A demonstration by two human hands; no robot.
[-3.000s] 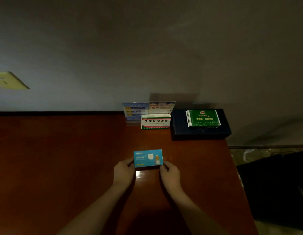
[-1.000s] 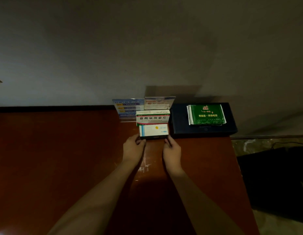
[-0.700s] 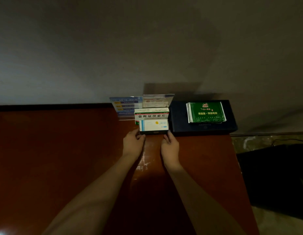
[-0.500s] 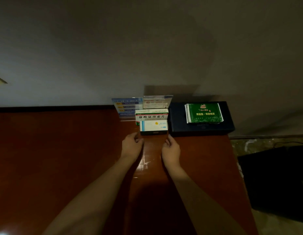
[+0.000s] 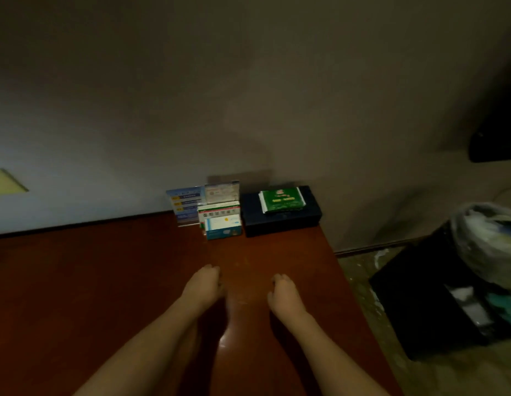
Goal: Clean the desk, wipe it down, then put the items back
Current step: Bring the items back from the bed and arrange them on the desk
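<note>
**Items set back at the far edge; both hands free**

Head view: the small blue box (image 5: 223,228) is seen at the far edge of the desk (image 5: 105,281), touching the front of the green-and-white box (image 5: 218,211), with the acrylic card stand (image 5: 188,202) behind and the dark case (image 5: 281,221) just to the right, green packets (image 5: 282,200) on top. The left hand (image 5: 202,287) and right hand (image 5: 284,294) are held near, loosely curled, grasping nothing. The returning of items is judged nearly complete. A lined bin (image 5: 477,267) is seen at right.
</note>
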